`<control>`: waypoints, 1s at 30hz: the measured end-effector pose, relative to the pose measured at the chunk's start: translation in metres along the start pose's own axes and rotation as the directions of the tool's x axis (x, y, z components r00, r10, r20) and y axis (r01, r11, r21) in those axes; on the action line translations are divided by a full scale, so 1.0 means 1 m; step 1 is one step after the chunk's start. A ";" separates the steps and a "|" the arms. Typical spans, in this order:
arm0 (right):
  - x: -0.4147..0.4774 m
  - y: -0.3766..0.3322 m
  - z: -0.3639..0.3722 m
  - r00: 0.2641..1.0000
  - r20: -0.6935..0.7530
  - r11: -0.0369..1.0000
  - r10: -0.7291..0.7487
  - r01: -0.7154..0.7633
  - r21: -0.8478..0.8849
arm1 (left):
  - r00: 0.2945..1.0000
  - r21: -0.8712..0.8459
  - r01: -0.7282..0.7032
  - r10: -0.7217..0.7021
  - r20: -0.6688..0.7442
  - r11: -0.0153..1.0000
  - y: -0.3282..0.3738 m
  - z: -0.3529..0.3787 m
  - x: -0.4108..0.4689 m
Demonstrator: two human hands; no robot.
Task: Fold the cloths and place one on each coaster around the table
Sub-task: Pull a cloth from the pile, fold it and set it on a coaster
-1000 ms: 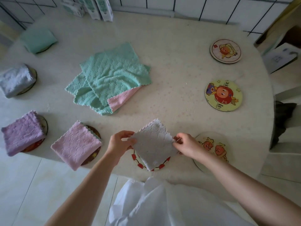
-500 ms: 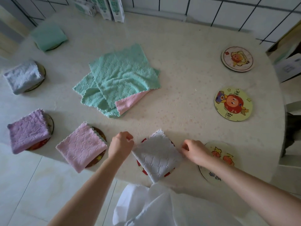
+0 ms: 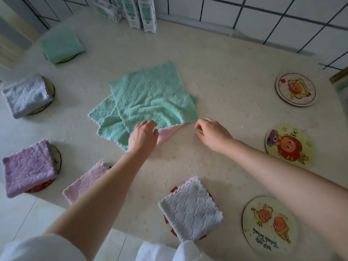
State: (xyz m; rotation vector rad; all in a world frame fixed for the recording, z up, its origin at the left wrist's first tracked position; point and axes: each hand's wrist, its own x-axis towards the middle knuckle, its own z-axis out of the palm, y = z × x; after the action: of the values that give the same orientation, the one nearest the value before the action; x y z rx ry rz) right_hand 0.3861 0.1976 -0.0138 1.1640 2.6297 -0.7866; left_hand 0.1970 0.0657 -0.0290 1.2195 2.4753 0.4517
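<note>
While your hands sit apart at mid-table, your left hand (image 3: 143, 137) rests curled on the near edge of the piled green cloths (image 3: 150, 98), grip unclear. Your right hand (image 3: 213, 133) hangs loosely curled just beside their corner and the pink cloth (image 3: 167, 133) underneath.

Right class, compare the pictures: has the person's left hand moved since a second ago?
Yes. The left hand has left the grey cloth on the red-and-white coaster and gone forward to the near edge of the green cloths.
</note>
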 end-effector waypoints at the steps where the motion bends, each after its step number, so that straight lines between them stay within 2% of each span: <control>1: 0.010 -0.002 -0.001 1.000 -0.008 1.000 -0.024 0.024 -0.019 | 1.000 -0.009 0.008 -0.008 0.013 1.000 -0.001 0.002 0.004; 10: 0.063 -0.018 0.015 0.986 -0.044 0.969 -0.159 0.148 -0.196 | 0.987 0.020 0.066 -0.068 0.142 0.998 -0.005 0.017 0.003; 15: 0.073 -0.013 0.022 0.981 -0.046 0.951 -0.186 0.168 -0.259 | 0.989 0.227 -0.140 0.145 -0.008 0.964 -0.022 0.019 0.008; 20: 0.082 -0.012 0.011 0.980 -0.097 0.973 -0.172 0.154 -0.170 | 0.968 0.252 -0.241 0.250 -0.004 0.937 -0.035 0.019 0.014; 22: 0.084 -0.017 0.001 0.982 -0.147 0.989 -0.119 0.104 -0.105 | 0.963 0.237 -0.254 0.267 -0.027 0.938 -0.038 0.016 0.015; 24: 0.087 -0.023 -0.012 0.979 -0.198 0.998 -0.056 0.050 -0.035 | 0.967 0.203 -0.237 0.250 -0.041 0.950 -0.042 0.011 0.018; 26: 0.090 -0.030 -0.025 0.970 -0.234 0.998 -0.066 0.066 -0.006 | 0.978 0.172 -0.198 0.207 -0.034 0.965 -0.043 0.005 0.022; 30: 0.094 -0.038 -0.051 0.948 -0.303 0.995 -0.099 0.101 -0.009 | 0.999 0.061 -0.025 0.026 -0.019 0.998 -0.048 -0.011 0.035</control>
State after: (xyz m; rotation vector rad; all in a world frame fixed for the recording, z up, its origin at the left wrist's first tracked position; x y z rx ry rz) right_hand 0.2972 0.2636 0.0123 1.2504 2.9580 -0.6813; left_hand 0.1387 0.0643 -0.0457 1.2772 2.5102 0.3997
